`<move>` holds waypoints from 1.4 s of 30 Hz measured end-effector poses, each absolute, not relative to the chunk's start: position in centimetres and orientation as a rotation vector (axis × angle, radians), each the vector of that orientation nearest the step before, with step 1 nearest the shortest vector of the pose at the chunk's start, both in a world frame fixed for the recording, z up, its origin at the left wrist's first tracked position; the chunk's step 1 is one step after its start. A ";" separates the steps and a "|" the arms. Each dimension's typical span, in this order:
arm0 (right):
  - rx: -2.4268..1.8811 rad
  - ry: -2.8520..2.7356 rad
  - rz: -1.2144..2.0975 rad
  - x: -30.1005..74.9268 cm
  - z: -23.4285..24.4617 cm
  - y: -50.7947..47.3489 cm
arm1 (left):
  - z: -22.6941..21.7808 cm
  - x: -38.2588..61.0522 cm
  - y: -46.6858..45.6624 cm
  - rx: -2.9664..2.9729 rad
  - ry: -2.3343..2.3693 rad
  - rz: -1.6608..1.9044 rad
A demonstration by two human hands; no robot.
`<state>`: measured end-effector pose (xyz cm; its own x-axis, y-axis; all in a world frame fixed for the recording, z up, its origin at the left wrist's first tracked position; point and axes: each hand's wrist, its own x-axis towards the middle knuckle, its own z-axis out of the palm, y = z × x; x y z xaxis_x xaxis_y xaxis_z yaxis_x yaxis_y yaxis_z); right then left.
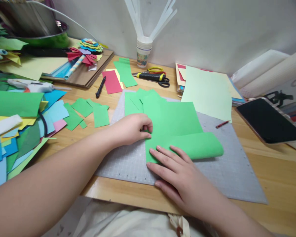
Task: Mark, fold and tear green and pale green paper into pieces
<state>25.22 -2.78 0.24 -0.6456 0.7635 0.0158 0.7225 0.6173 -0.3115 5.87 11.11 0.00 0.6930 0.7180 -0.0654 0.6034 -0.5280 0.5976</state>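
Observation:
A large sheet of green paper (172, 118) lies on the grey cutting mat (232, 164), its near part folded or curled over on the right. My right hand (180, 177) rests on the near left part of the sheet, fingers spread and flat. At the sheet's left edge, my left hand (138, 130) has its fingers curled, with thumb and fingertips close together on the paper's edge. Smaller green paper pieces (133, 102) lie partly under the far left of the sheet.
Green scraps (101, 115), a black pen (100, 87) and red paper (112, 82) lie left. Behind are pliers and scissors (153, 77) and a paper cup (142, 56) of white strips. Pale green paper (207, 92) and a tilted phone (271, 120) are right; a glue gun (32, 85) sits far left.

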 end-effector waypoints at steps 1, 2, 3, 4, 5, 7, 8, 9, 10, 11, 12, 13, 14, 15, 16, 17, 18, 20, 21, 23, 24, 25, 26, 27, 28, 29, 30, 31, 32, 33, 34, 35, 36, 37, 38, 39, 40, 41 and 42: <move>-1.247 -2.694 0.422 25.2 0.2 -2.8 | 0.0 5.9 11.1 2.303 1.007 0.252; -1.249 -2.698 0.425 25.2 0.2 -2.8 | 0.0 5.9 11.1 2.303 1.005 0.253; -1.252 -2.701 0.428 25.2 0.2 -2.8 | 0.0 5.9 11.1 2.302 1.003 0.253; -1.255 -2.703 0.431 25.3 0.2 -2.8 | 0.0 5.9 11.1 2.301 1.000 0.252; -1.257 -2.705 0.433 25.3 0.2 -2.8 | -0.1 5.9 11.2 2.301 0.998 0.251; -1.260 -2.705 0.433 25.3 0.3 -2.9 | 0.0 5.9 11.2 2.303 0.996 0.251; -1.261 -2.705 0.434 25.3 0.3 -2.9 | 0.0 5.9 11.2 2.305 0.995 0.251; -1.261 -2.706 0.435 25.3 0.3 -2.9 | 0.0 5.9 11.2 2.306 0.994 0.253; -1.261 -2.707 0.437 25.3 0.3 -2.9 | 0.0 5.9 11.2 2.308 0.993 0.254; -1.259 -2.706 0.438 25.4 0.3 -2.9 | 0.1 5.9 11.2 2.308 0.991 0.254; -1.258 -2.704 0.438 25.4 0.3 -2.9 | 0.1 5.9 11.2 2.308 0.990 0.253; -1.256 -2.703 0.437 25.3 0.3 -2.9 | 0.2 5.8 11.2 2.307 0.989 0.251; -1.255 -2.701 0.435 25.3 0.3 -2.8 | 0.2 5.8 11.2 2.306 0.990 0.249; -1.256 -2.700 0.433 25.3 0.3 -2.8 | 0.2 5.8 11.1 2.306 0.991 0.249; -1.257 -2.700 0.433 25.3 0.3 -2.8 | 0.2 5.8 11.1 2.306 0.992 0.249; -1.259 -2.703 0.435 25.3 0.3 -2.8 | 0.2 5.8 11.1 2.307 0.991 0.249; -1.263 -2.705 0.437 25.3 0.2 -2.7 | 0.2 5.8 11.1 2.307 0.991 0.251; -1.268 -2.710 0.443 25.3 0.2 -2.7 | 0.1 5.8 11.2 2.307 0.991 0.255; -1.269 -2.711 0.444 25.3 0.2 -2.8 | 0.0 5.8 11.2 2.308 0.991 0.256; -1.273 -2.711 0.448 25.3 0.1 -2.8 | -0.1 5.8 11.2 2.309 0.990 0.259; -1.273 -2.711 0.449 25.3 0.1 -2.8 | -0.1 5.8 11.2 2.310 0.989 0.261; -1.273 -2.711 0.450 25.4 0.2 -2.8 | -0.2 5.8 11.3 2.311 0.988 0.262; -1.274 -2.711 0.450 25.3 0.2 -2.8 | -0.2 5.8 11.3 2.311 0.986 0.264; -1.274 -2.712 0.452 25.3 0.2 -2.8 | -0.2 5.8 11.3 2.311 0.985 0.265; -1.274 -2.712 0.453 25.3 0.2 -2.8 | -0.2 5.9 11.3 2.311 0.984 0.266; -1.274 -2.712 0.453 25.3 0.2 -2.8 | -0.2 5.9 11.2 2.310 0.985 0.266; -1.275 -2.712 0.453 25.3 0.2 -2.8 | -0.1 5.9 11.2 2.309 0.986 0.268; -1.276 -2.712 0.452 25.3 0.2 -2.8 | -0.1 5.9 11.2 2.309 0.990 0.269; -1.276 -2.712 0.452 25.2 0.2 -2.8 | -0.1 5.8 11.2 2.308 0.993 0.269; -1.277 -2.713 0.450 25.2 0.2 -2.8 | 0.0 5.8 11.1 2.308 0.995 0.269; -1.280 -2.714 0.449 25.2 0.3 -2.8 | 0.0 5.8 11.1 2.309 0.995 0.266; -1.280 -2.715 0.449 25.2 0.3 -2.8 | 0.0 5.8 11.0 2.311 0.991 0.260; -1.283 -2.716 0.450 25.2 0.3 -2.8 | 0.0 5.8 11.0 2.316 0.984 0.254; -1.284 -2.717 0.453 25.2 0.3 -2.8 | 0.0 5.7 11.0 2.320 0.976 0.246; -1.284 -2.720 0.457 25.2 0.3 -2.8 | 0.0 5.7 11.0 2.324 0.968 0.240; -1.285 -2.721 0.460 25.2 0.3 -2.8 | 0.0 5.7 11.0 2.328 0.964 0.235; -1.286 -2.721 0.463 25.2 0.3 -2.8 | -0.1 5.7 11.0 2.329 0.961 0.230; -1.288 -2.721 0.465 25.2 0.3 -2.8 | -0.1 5.8 11.0 2.328 0.960 0.226; -1.290 -2.719 0.465 25.2 0.3 -2.8 | -0.1 5.8 11.0 2.326 0.962 0.222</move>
<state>25.22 -2.82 0.26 -0.6374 0.7693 -0.0429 0.7398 0.5955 -0.3131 5.78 10.99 -0.14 0.7227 0.6873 -0.0730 0.5861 -0.5534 0.5918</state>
